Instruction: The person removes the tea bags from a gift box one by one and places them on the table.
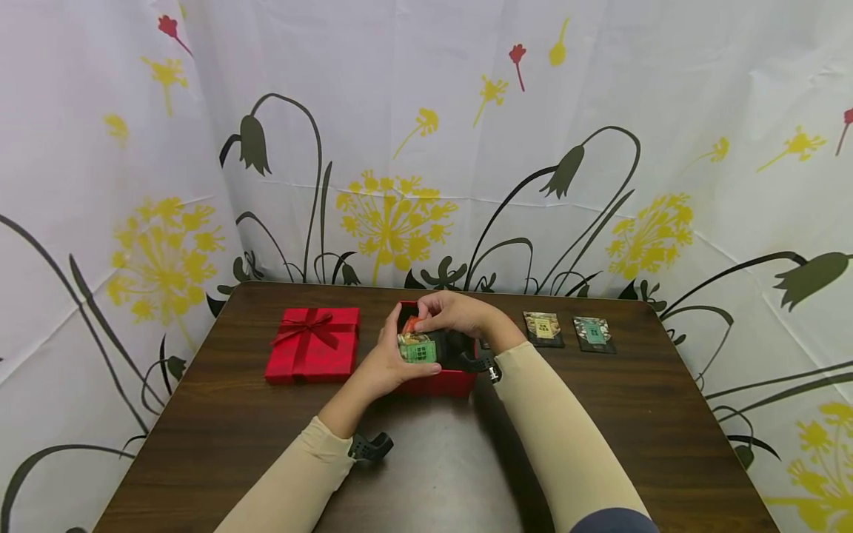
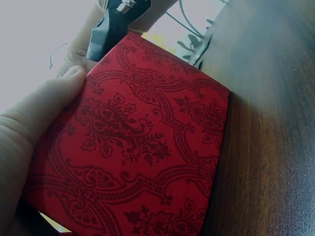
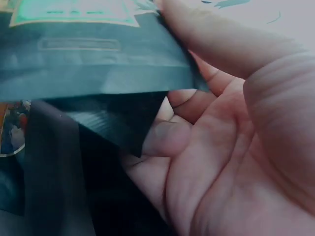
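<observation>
A red box [image 1: 445, 384] with a dark inside holds several small packets; its patterned wall [image 2: 123, 132] fills the left wrist view. My left hand [image 1: 381, 364] grips the box at its near left corner, thumb along the front rim. A black packet with a green label [image 1: 418, 351] lies tilted in the left part of the box. My right hand [image 1: 453, 312] reaches into the box and pinches an orange-labelled packet [image 1: 409, 324] behind the green one. In the right wrist view, the green-labelled packet [image 3: 93, 81] hides the tip of the right thumb.
A red lid with a ribbon bow [image 1: 313, 345] lies left of the box. On the right of the brown table [image 1: 640, 429] lie a yellow-labelled packet [image 1: 543, 329] and a teal-labelled packet [image 1: 594, 334]. Another packet shows partly behind my right wrist. A patterned curtain hangs behind.
</observation>
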Demonstrator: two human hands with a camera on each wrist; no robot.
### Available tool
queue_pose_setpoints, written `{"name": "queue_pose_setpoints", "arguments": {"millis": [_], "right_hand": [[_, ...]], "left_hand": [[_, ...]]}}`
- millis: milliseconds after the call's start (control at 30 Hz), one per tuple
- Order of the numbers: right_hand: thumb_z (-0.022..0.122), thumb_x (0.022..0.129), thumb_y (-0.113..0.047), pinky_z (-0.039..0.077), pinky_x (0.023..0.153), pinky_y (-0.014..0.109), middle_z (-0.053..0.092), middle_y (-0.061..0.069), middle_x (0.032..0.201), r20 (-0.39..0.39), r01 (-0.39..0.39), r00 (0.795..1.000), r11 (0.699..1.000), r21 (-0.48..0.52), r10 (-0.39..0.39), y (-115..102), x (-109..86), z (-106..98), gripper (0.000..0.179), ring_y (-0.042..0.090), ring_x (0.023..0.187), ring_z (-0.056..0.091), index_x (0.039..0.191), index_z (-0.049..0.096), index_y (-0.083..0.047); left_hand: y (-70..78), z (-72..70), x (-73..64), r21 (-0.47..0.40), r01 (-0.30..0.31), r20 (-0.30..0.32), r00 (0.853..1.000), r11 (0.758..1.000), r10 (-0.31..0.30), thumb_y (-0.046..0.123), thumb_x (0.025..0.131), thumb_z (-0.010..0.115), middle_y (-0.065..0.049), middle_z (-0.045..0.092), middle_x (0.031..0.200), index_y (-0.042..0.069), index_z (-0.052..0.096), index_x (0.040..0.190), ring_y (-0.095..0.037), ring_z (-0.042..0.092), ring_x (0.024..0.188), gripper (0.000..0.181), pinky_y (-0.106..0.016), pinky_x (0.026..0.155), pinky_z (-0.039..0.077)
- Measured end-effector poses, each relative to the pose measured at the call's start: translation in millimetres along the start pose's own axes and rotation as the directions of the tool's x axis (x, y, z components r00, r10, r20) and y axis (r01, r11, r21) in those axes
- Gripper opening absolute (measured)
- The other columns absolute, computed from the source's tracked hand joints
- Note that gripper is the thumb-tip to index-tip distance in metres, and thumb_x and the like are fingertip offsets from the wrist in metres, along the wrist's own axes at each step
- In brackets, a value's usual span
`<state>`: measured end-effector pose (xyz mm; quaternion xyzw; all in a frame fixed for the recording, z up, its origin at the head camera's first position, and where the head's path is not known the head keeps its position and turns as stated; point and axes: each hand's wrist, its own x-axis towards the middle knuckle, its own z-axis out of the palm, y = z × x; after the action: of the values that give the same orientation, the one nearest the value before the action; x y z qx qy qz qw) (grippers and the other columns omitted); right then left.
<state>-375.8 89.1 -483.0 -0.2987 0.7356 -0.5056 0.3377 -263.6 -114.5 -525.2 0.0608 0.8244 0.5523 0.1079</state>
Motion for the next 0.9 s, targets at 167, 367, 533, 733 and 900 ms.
{"name": "queue_pose_setpoints", "arguments": {"millis": [167,367,533,733,900], "right_hand": [[0.070,0.107,-0.013,0.046,0.074,0.032,0.054,-0.004,0.077,-0.035,0.018,0.999,0.999,0.038,-0.017,1,-2.1,0,0.025,0.018,0.078,0.049,0.085,0.059,-0.009],[0.063,0.111,-0.014,0.053,0.077,0.028,0.063,-0.003,0.086,-0.079,0.034,0.997,0.991,0.128,-0.024,1,-3.1,0,0.020,0.014,0.083,0.059,0.092,0.059,-0.011],[0.054,0.116,-0.016,0.057,0.070,0.027,0.069,0.000,0.090,-0.101,0.023,0.995,0.960,0.279,0.006,1,-5.9,-2,0.018,0.012,0.080,0.066,0.099,0.059,-0.012],[0.055,0.115,-0.017,0.065,0.074,0.034,0.071,0.004,0.104,-0.129,0.049,0.992,0.936,0.349,-0.004,3,-8.8,-4,0.011,0.019,0.088,0.074,0.126,0.058,-0.016],[0.054,0.115,-0.011,0.066,0.079,0.033,0.071,0.005,0.112,-0.137,0.094,0.989,0.927,0.364,-0.047,5,-10.6,-5,0.019,0.018,0.094,0.071,0.122,0.071,-0.017]], "left_hand": [[-1.7,0.2,0.2,0.015,0.003,0.008,1.000,1.000,-0.003,0.049,0.081,0.095,-0.020,0.015,0.180,0.033,-0.005,0.176,-0.048,0.029,0.162,0.138,-0.075,0.124,0.033],[-2.5,0.6,-0.3,0.010,-0.019,0.002,1.000,1.000,0.019,0.050,0.079,0.096,-0.020,0.014,0.180,0.033,-0.004,0.176,-0.046,0.026,0.164,0.140,-0.074,0.126,0.031],[-2.4,0.5,0.2,0.017,-0.029,-0.006,1.000,0.999,0.029,0.052,0.077,0.097,-0.018,0.016,0.180,0.030,-0.002,0.176,-0.045,0.025,0.164,0.142,-0.071,0.127,0.032],[-2.9,0.4,-0.3,0.021,-0.017,0.001,1.000,1.000,0.017,0.052,0.079,0.096,-0.015,0.015,0.181,0.031,-0.003,0.176,-0.044,0.023,0.165,0.140,-0.074,0.126,0.031],[-3.3,2.3,-1.0,0.028,-0.029,-0.004,1.000,0.999,0.029,0.053,0.078,0.096,-0.015,0.015,0.181,0.030,-0.002,0.176,-0.044,0.022,0.166,0.140,-0.074,0.127,0.029]]}}
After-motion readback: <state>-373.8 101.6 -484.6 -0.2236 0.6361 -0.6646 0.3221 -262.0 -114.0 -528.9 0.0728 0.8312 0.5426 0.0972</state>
